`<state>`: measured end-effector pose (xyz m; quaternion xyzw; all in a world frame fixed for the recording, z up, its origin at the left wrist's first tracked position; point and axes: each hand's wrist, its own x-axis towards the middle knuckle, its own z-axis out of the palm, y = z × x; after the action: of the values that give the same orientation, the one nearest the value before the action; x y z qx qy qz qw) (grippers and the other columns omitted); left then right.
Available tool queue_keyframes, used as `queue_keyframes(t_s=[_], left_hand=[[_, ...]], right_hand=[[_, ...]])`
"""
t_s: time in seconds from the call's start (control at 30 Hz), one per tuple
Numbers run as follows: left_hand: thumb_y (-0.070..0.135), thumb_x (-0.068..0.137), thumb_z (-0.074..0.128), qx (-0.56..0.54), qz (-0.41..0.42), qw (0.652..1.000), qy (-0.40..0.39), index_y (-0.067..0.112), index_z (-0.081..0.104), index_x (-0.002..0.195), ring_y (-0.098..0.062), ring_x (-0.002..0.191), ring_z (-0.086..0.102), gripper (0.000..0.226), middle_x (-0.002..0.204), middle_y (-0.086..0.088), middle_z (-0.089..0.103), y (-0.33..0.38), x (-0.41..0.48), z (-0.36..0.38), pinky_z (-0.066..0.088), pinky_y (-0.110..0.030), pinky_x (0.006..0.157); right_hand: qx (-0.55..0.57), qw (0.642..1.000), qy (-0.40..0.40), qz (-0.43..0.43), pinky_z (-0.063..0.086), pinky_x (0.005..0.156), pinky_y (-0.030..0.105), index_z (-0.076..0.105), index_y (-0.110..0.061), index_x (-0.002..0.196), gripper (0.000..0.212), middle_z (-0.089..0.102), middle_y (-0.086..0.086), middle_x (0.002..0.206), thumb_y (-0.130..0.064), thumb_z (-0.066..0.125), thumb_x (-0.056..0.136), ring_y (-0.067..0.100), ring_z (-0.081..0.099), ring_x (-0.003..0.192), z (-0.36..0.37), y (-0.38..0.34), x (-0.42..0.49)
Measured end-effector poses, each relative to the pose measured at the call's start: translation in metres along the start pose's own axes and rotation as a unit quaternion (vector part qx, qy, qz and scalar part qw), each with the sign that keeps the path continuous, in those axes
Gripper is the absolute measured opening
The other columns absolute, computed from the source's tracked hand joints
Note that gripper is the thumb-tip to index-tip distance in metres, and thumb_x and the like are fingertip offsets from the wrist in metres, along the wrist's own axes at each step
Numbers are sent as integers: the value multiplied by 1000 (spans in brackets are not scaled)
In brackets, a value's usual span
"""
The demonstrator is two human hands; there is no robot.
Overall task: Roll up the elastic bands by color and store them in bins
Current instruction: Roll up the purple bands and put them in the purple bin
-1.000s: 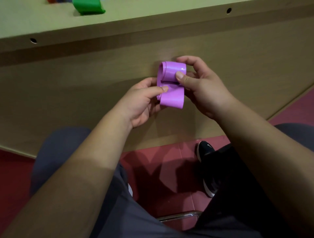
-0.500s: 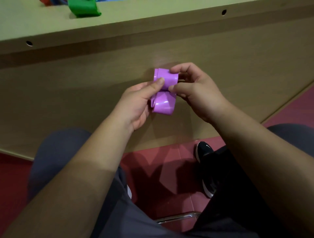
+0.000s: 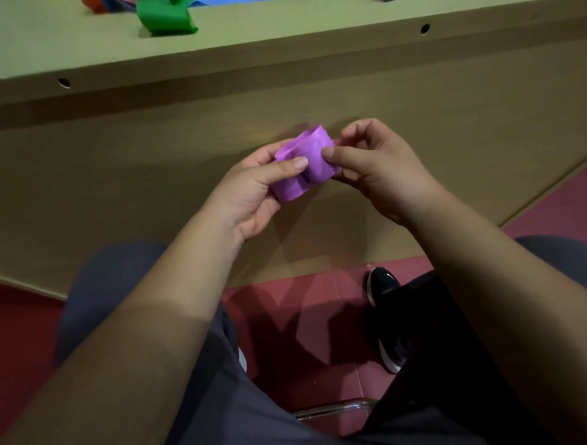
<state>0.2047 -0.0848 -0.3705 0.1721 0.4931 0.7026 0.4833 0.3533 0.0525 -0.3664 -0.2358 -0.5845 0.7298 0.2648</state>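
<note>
Below the front edge of the bench [image 3: 286, 41], the head view shows the glossy purple elastic band [image 3: 313, 149] held in mid-air above the person's lap, in front of the bench's brown wooden front panel [image 3: 127, 190]. It is partly coiled: a rolled part sits uppermost, with a looser fold below it. The left hand [image 3: 251, 197] grips the lower fold, thumb pressed on its face and fingers behind. The right hand [image 3: 384, 171] pinches the rolled part between thumb and curled fingers.

The band looks thin, light and soft, with a smooth sheen that suggests it may slip under dry fingers. Being elastic, the coil will probably spring open if pressure eases. The safest hold seems to be a pinch across the outer wrap, with one thumb kept on the loose end.

On the pale bench top, well apart from the hands, lies a loosely curled green elastic band [image 3: 165, 19]. Scraps of a red band [image 3: 93, 6] and something blue [image 3: 209, 2] show at the frame's upper edge. No bin is in sight. Beneath are a dull red floor [image 3: 317, 317], a black shoe [image 3: 382, 286] and a chrome chair rail [image 3: 333, 409]. The lighting is dim.
</note>
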Motion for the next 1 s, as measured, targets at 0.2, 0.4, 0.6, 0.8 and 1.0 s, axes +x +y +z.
queue_keyframes(t_s=[0.2,0.4,0.6,0.8,1.0], left_hand=[[-6,81,78,42,21,999,8,0,64,136,-29,116,71,57,127,-20,73,-1,0,-6,59,-42,100],[-3,85,78,80,48,995,42,-4,67,129,-27,104,74,46,113,-18,76,-4,-6,-1,61,-35,88],[-14,86,69,129,82,988,-1,3,60,144,-18,110,69,61,130,-13,72,-3,-14,-2,57,-25,87],[-2,80,78,211,140,967,13,6,58,148,-19,132,63,71,138,-7,70,-7,-24,6,50,-35,113],[4,79,89,295,158,942,8,13,54,153,-9,132,62,82,141,2,68,0,-36,14,48,-32,114]], right_hand=[[-75,994,-73,32,50,117,50,75,-1,123,28,78,21,118,-7,75,95,39,70,123,-9,-5,-5],[-82,996,-46,10,52,113,51,74,-1,122,29,78,19,119,-6,78,93,41,71,120,-9,-4,-6],[-35,999,-13,10,57,107,39,73,3,122,28,76,21,121,-4,76,95,25,74,107,-6,-1,-10],[33,999,18,9,60,100,38,64,2,117,33,75,22,114,2,80,89,29,75,104,6,2,-25],[92,995,31,20,63,95,38,58,-5,99,26,75,18,98,10,76,88,31,77,99,12,-4,-39]])
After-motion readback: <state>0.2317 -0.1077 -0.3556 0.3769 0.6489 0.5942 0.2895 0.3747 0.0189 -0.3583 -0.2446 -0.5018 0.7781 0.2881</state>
